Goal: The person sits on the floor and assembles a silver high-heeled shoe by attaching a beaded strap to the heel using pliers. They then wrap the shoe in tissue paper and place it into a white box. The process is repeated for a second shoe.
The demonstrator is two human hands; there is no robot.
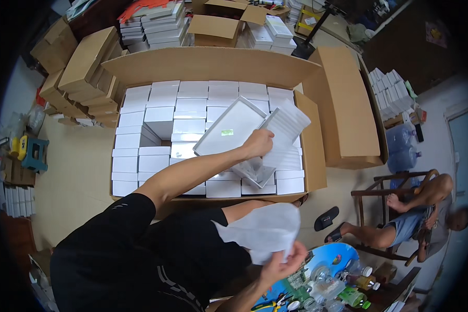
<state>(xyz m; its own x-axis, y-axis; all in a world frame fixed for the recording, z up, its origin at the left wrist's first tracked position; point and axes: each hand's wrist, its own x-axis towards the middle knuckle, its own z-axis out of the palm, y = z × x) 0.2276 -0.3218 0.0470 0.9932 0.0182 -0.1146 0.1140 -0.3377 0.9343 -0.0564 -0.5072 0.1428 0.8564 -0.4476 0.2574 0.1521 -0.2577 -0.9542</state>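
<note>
My left hand (259, 143) reaches across the large carton (213, 62), its fingers closed at the edge of a ribbed white foam sheet (287, 125). Beside that hand, a shallow white box part (229, 120) with a small green sticker lies tilted on the packed boxes. Below the hand is a small open white box (265, 178) with crumpled clear wrapping in it; its inside is partly hidden. Lower down, my right hand (283, 264) pinches a thin, soft white sheet (268, 229) that hangs over my lap. Rows of white boxes (155, 158) fill the carton, with one gap at left.
A brown carton (346, 104) stands at right. Behind are stacked white boxes (164, 26) and an opened carton (216, 30). At lower right, a blue-topped table (343, 253) holds several bottles and pliers (269, 303). Another person (400, 229) sits there near a black slipper (326, 218).
</note>
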